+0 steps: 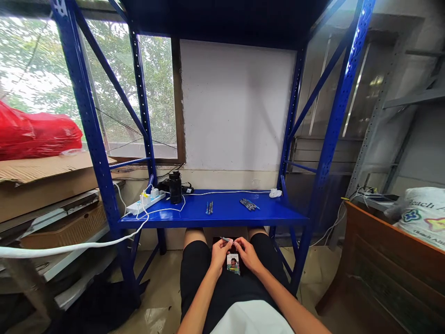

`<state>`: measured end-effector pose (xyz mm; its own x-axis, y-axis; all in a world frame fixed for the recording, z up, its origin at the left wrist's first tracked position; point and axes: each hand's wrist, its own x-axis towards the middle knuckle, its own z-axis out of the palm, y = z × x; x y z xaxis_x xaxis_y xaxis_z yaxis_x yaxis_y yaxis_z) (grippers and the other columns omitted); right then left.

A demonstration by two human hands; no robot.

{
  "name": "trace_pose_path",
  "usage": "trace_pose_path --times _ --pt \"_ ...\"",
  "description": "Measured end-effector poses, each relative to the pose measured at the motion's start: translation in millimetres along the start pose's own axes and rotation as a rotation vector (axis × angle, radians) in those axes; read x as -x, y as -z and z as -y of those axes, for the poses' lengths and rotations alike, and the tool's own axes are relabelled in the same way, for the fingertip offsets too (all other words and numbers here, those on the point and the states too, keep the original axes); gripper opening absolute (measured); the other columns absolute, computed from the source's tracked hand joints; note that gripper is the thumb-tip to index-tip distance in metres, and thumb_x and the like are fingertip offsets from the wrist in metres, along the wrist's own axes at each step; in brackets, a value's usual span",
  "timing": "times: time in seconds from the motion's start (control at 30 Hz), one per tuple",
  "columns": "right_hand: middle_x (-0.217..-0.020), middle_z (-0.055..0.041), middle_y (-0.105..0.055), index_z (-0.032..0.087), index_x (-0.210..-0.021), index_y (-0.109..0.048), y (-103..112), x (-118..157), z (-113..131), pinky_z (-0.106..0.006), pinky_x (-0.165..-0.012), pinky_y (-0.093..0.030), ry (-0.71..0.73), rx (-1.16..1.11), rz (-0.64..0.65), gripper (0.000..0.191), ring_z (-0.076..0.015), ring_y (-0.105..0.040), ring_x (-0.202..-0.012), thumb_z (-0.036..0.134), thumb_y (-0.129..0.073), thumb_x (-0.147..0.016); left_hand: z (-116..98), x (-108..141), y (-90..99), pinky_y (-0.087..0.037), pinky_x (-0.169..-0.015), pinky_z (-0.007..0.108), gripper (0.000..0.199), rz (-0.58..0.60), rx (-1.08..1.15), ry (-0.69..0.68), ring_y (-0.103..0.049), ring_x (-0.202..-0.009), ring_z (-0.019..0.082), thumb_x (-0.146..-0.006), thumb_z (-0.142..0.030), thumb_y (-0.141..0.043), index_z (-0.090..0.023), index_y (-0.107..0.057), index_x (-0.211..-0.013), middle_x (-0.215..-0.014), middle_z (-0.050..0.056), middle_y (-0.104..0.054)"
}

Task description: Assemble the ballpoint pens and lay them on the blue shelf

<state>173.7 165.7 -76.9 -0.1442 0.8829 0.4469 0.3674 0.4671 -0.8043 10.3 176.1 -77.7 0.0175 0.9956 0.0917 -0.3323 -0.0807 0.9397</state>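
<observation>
One shirt [252, 317] nearest, left hand [219, 252] holds one slim object [225, 239]

A black bottle [175, 187] is standing beside a white power strip [146, 202] (cables trailing), near the window [158, 93].

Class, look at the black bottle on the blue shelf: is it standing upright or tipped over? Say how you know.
Upright: the bottle rises vertically from the shelf, with its cap at the top.
</observation>
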Motion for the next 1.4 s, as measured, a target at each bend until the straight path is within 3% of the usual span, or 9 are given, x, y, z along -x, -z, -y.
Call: trace_pose_path --times 0.2,0.37,0.5,0.67,0.8,0.97,1.1,1.27,1.4 --pt "-0.087 -0.0043 -0.072 0.022 -0.091 -0.069 1.2 0.5 -0.2 -0.033 -0.079 -0.049 -0.006 -0.003 0.007 0.041 -0.0226 -0.065 -0.083 0.057 -0.054 -0.103 -1.5 1.2 -1.7 -0.044 -0.063 0.025 0.059 0.002 0.004 0.009 -0.069 -0.078 0.02 -0.058 -0.064 -0.096 -0.015 -0.083 -0.088 -0.086 0.011 -0.079" --pt "-0.089 -0.0038 -0.072 0.022 -0.098 -0.07 2.7 0.7 -1.7 -0.032 -0.077 -0.049 -0.014 -0.004 -0.002 0.039 -0.0222 -0.065 -0.083 0.059 -0.059 -0.1 -1.6 1.4 -3.0 -0.044 -0.063 0.025 0.059 0.007 -0.001 0.012 -0.069 -0.078 0.02 -0.057 -0.064 -0.096 -0.015 -0.082 -0.087 -0.086 0.01 -0.079" --pt "-0.086 -0.0041 -0.072 0.022 -0.089 -0.07 3.7 1.0 -2.8 -0.033 -0.077 -0.05 -0.016 -0.006 0.004 0.045 -0.0223 -0.065 -0.081 0.061 -0.055 -0.102 -1.8 1.5 -3.9 -0.044 -0.063 0.025 0.06 0.006 -0.007 0.012 -0.068 -0.077 0.02 -0.057 -0.065 -0.096 -0.015 -0.082 -0.088 -0.086 0.01 -0.078" --pt "-0.092 -0.0051 -0.074 0.022 -0.1 -0.07 4.4 1.8 -2.7 -0.035 -0.08 -0.052 -0.02 -0.013 -0.014 0.04 -0.0239 -0.067 -0.085 0.062 -0.062 -0.098 -2.1 1.4 -4.6 -0.044 -0.063 0.026 0.062 0.009 -0.011 0.012 -0.07 -0.079 0.022 -0.056 -0.066 -0.096 -0.015 -0.083 -0.088 -0.09 0.013 -0.079" --pt "-0.088 -0.0056 -0.074 0.022 -0.092 -0.072 5.3 1.7 -0.8 -0.035 -0.08 -0.051 -0.018 -0.008 0.005 0.045 -0.0243 -0.067 -0.084 0.063 -0.056 -0.101 -2.3 1.6 -4.3 -0.044 -0.063 0.026 0.061 0.01 -0.005 0.008 -0.069 -0.078 0.021 -0.056 -0.066 -0.096 -0.015 -0.082 -0.087 -0.087 0.012 -0.079" --pt "-0.094 -0.0053 -0.074 0.022 -0.101 -0.072 4.9 1.2 1.2 -0.034 -0.082 -0.05 -0.012 -0.011 -0.01 0.041 -0.0241 -0.066 -0.088 0.062 -0.06 -0.099 -2.1 1.7 -2.7 -0.045 -0.064 0.025 0.061 0.01 -0.005 0.005 -0.069 -0.079 0.02 -0.057 -0.066 -0.096 -0.015 -0.083 -0.088 -0.089 0.012 -0.079" --pt "-0.086 -0.004 -0.072 0.022 -0.092 -0.072 4.3 1.1 2.7 -0.033 -0.079 -0.049 -0.013 -0.016 -0.005 0.045 -0.0231 -0.065 -0.083 0.062 -0.056 -0.102 -1.2 1.2 -1.6 -0.044 -0.063 0.025 0.061 0.01 -0.003 0.003 -0.069 -0.078 0.02 -0.058 -0.065 -0.096 -0.015 -0.083 -0.089 -0.086 0.011 -0.079" --pt "-0.093 -0.0046 -0.073 0.022 -0.1 -0.069 3.7 0.4 3.9 -0.033 -0.08 -0.05 -0.01 -0.029 -0.018 0.042 -0.023 -0.066 -0.086 0.063 -0.06 -0.1 -0.6 0.7 -0.8 -0.044 -0.063 0.025 0.061 0.006 -0.006 0.001 -0.07 -0.079 0.021 -0.057 -0.065 -0.096 -0.015 -0.083 -0.089 -0.088 0.012 -0.079" --pt "-0.082 -0.0033 -0.07 0.022 -0.087 -0.067 3.2 -0.2 0.9 -0.032 -0.074 -0.049 -0.016 -0.025 -0.006 0.046 -0.0219 -0.064 -0.078 0.064 -0.055 -0.102 -0.6 1.0 -0.7 -0.043 -0.062 0.025 0.061 0.006 -0.006 -0.001 -0.069 -0.076 0.02 -0.057 -0.065 -0.096 -0.015 -0.083 -0.088 -0.085 0.011 -0.079"
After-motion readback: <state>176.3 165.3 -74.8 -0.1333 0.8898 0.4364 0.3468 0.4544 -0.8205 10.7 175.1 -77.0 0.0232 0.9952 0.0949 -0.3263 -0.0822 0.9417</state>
